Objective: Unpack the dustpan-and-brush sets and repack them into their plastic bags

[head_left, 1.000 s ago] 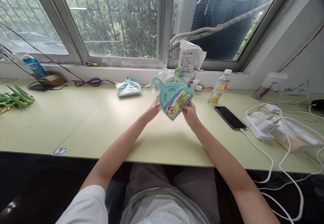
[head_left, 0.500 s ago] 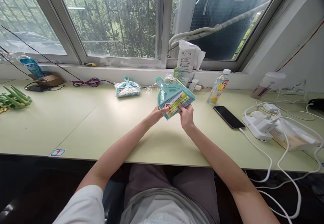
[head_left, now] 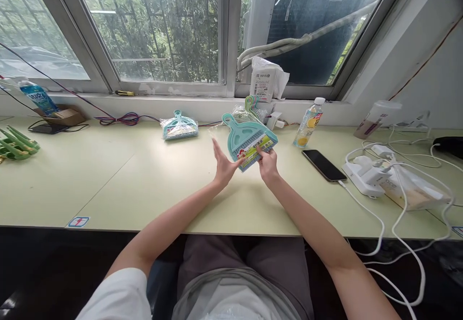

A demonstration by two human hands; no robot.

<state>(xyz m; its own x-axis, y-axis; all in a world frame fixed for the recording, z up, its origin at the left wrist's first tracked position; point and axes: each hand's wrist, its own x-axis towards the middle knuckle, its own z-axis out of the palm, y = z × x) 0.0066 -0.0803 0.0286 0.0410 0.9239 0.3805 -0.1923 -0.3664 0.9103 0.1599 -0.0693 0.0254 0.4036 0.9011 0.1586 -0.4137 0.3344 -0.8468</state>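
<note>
A teal dustpan and brush set (head_left: 249,137), with a yellow-green paper label across its bristles, is held tilted above the table. My right hand (head_left: 268,163) grips its lower right edge, thumb on the label and fingers behind. At the lower left corner, my left hand (head_left: 224,168) is open: its fingers stretch upward away from the set while the thumb tip touches or nearly touches the label's end. A second teal dustpan set (head_left: 180,126), in clear plastic wrap, lies further back on the left.
Behind the held set are several coloured hangers (head_left: 252,104) in plastic and a white package (head_left: 265,83). To the right stand a drink bottle (head_left: 308,123), a phone (head_left: 323,165) and a power strip (head_left: 363,180) with loose white cables. Green plastic leaves (head_left: 16,144) lie far left.
My left hand has loosened from the dustpan set, its fingers now spread out to the left of it. The right hand keeps its hold, and the set has turned slightly. The view has shifted slightly.
</note>
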